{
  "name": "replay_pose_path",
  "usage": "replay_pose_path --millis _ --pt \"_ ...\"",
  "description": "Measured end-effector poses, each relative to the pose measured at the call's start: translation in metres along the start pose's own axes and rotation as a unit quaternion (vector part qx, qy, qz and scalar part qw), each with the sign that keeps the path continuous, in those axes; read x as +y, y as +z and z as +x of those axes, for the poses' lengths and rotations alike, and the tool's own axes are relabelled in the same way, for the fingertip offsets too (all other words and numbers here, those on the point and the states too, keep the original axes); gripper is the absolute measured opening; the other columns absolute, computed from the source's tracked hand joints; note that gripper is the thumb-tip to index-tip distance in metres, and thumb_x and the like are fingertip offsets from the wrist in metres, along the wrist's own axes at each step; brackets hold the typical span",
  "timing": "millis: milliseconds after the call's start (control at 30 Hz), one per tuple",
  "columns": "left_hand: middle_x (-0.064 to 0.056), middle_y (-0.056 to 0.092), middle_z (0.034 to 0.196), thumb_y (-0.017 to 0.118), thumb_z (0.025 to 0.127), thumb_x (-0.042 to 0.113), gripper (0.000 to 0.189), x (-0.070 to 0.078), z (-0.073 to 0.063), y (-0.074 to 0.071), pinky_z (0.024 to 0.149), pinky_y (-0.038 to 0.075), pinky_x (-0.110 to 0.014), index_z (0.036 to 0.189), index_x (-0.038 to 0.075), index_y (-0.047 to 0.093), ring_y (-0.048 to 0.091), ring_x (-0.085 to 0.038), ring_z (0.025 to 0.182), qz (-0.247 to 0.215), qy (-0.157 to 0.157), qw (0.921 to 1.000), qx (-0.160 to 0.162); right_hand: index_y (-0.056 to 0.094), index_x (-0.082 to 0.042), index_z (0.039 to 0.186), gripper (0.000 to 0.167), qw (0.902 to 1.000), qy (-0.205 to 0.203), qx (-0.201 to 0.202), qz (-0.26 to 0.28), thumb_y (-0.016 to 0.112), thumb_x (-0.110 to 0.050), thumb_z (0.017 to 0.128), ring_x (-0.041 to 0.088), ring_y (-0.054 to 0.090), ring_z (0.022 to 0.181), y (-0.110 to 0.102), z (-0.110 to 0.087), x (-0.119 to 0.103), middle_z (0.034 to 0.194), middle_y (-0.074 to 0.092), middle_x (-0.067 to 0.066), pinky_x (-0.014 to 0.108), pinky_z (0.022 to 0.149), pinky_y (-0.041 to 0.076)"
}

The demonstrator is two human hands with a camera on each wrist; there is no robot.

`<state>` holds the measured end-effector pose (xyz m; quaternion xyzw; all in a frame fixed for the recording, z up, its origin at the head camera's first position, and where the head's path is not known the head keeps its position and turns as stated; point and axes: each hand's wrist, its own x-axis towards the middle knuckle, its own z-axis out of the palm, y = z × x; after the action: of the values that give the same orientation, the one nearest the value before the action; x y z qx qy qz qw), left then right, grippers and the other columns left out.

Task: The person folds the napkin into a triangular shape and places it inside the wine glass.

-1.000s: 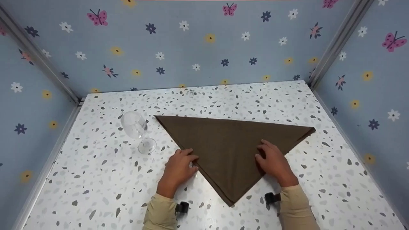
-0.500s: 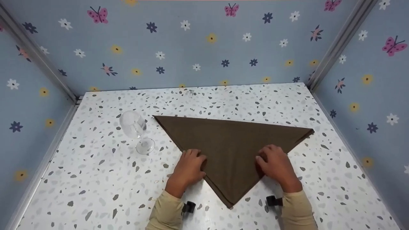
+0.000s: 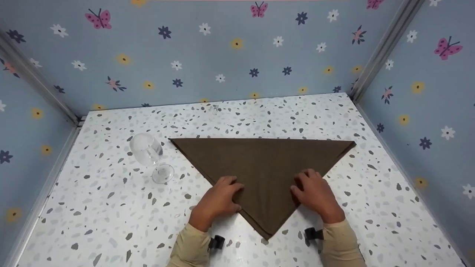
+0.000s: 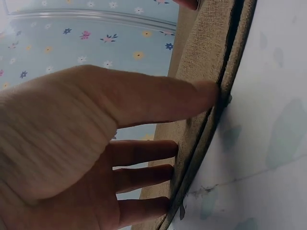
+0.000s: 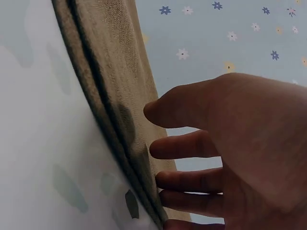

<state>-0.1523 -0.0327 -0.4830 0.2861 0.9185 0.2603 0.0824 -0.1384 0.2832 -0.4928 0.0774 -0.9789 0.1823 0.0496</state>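
A brown cloth napkin (image 3: 259, 167), folded into a triangle, lies flat with its long edge away from me and its point toward me. My left hand (image 3: 219, 198) is at its left slanted edge; in the left wrist view the thumb (image 4: 192, 98) meets the layered edge and the straight fingers (image 4: 144, 175) reach the cloth. On the opposite slanted edge is my right hand (image 3: 315, 193), its fingertips on the cloth. The right wrist view shows these fingers (image 5: 187, 179) extended and spread, with the thumb close over the napkin.
A clear stemmed glass (image 3: 145, 149) stands left of the napkin, its round foot (image 3: 163, 174) on the speckled white table (image 3: 104, 207). Blue panels (image 3: 207, 52) with flowers and butterflies rise behind and at both sides.
The napkin has turned slightly, its right corner moving away from me, so its long edge now runs nearly level. My left hand has shifted right, further onto the cloth. The view has shifted a little.
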Motion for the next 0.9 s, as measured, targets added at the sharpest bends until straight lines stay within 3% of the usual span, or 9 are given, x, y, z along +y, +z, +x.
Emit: replay_pose_path --millis 167,367,500,700,800,900 --pt "-0.021 0.045 0.148 0.083 0.077 0.018 0.057 0.002 -0.001 0.002 0.104 0.043 -0.048 0.131 0.007 0.066 0.036 -0.039 0.140 -0.017 -0.009 0.9998 -0.004 0.069 -0.001 0.114 0.029 0.9991 0.004 0.002 0.041 0.071 -0.022 0.093 0.039 0.053 0.121 0.004 0.002 0.008 0.131 0.057 0.021 0.054 0.100 0.044" --pt "-0.023 0.042 0.149 0.084 0.078 0.021 0.056 0.003 0.002 0.005 0.111 0.034 -0.053 0.129 0.006 0.066 0.033 -0.044 0.142 -0.007 -0.017 0.9998 -0.003 0.069 -0.007 0.106 0.015 0.9936 0.031 -0.031 0.104 0.067 -0.018 0.096 0.037 0.046 0.133 0.005 0.004 0.015 0.146 0.047 0.018 0.054 0.107 0.039" --pt "-0.024 0.042 0.149 0.082 0.079 0.018 0.052 0.006 0.002 0.006 0.114 0.027 -0.057 0.127 0.006 0.067 0.030 -0.047 0.143 -0.001 -0.018 0.9998 -0.011 0.068 -0.008 0.102 0.010 0.9917 0.036 -0.052 0.112 0.067 -0.015 0.095 0.039 0.041 0.137 0.004 0.004 0.014 0.151 0.042 0.019 0.055 0.108 0.037" --pt "-0.014 0.051 0.147 0.079 0.079 0.014 0.033 0.010 0.004 0.011 0.115 0.026 -0.057 0.112 0.008 0.074 0.036 -0.040 0.142 0.019 0.044 0.9986 -0.022 0.070 -0.004 0.100 0.013 0.9952 0.004 -0.053 0.082 0.072 -0.010 0.089 0.042 0.044 0.134 0.002 0.001 0.009 0.147 0.046 0.023 0.055 0.114 0.028" --pt "-0.011 0.053 0.145 0.079 0.079 0.013 0.027 0.012 0.005 0.013 0.114 0.027 -0.056 0.106 0.009 0.075 0.039 -0.037 0.141 0.023 0.071 0.9970 -0.023 0.072 -0.002 0.103 0.017 0.9964 -0.029 -0.038 0.069 0.074 -0.010 0.087 0.043 0.047 0.131 0.001 0.000 0.005 0.142 0.050 0.024 0.056 0.111 0.033" --pt "-0.010 0.053 0.145 0.080 0.078 0.015 0.029 0.012 0.005 0.015 0.114 0.028 -0.056 0.106 0.010 0.075 0.038 -0.037 0.142 0.020 0.076 0.9964 -0.031 0.074 -0.004 0.105 0.020 0.9964 -0.044 -0.031 0.065 0.075 -0.011 0.086 0.043 0.048 0.129 0.002 -0.002 0.003 0.140 0.052 0.023 0.056 0.104 0.041"
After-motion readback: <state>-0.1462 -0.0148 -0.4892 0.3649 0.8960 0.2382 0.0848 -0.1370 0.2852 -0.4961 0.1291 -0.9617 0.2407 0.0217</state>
